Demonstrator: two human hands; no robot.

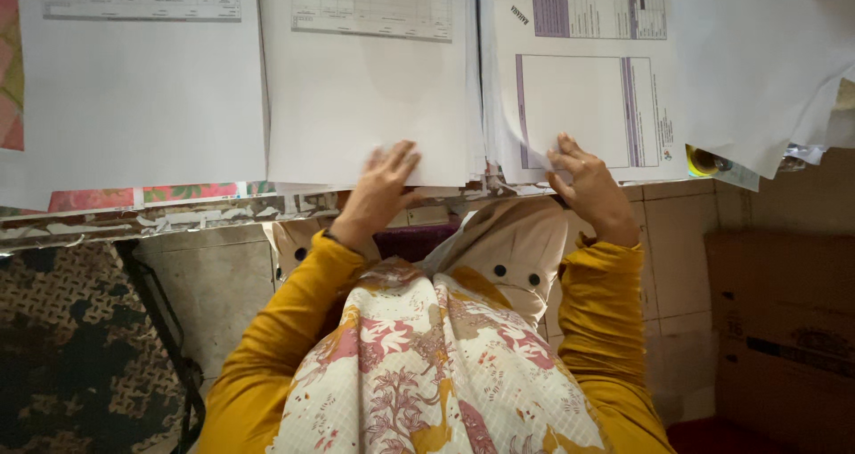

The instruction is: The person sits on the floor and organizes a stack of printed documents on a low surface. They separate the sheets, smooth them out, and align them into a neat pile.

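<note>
The left hand (385, 182) lies flat on the near edge of a white paper stack (370, 89), its fingers (398, 162) spread apart and pressing down on the top sheet rather than gripping it. The right hand (588, 182) rests on the neighbouring stack of printed forms (588, 98), its fingers (561, 155) loosely parted and curled at the lower edge of the top form, which carries purple-bordered boxes; whether they pinch a sheet or only touch it cannot be told. Between the two hands, the edges of both stacks meet in a thick fan of page ends. Beyond the left fingers, further out to that side, a third white sheet (134, 89) lies on the table (134, 218), whose worn front edge shows peeling floral covering. Past the right fingers, loose white sheets (757, 62) overhang the table corner, with a small yellow object (699, 162) (partly hidden beneath them) just beside the forms. Below the hands are mustard-yellow sleeves (276, 329) and a floral garment (427, 374), and a brown cardboard box (784, 329) stands on the tiled floor (677, 240) on the right.
</note>
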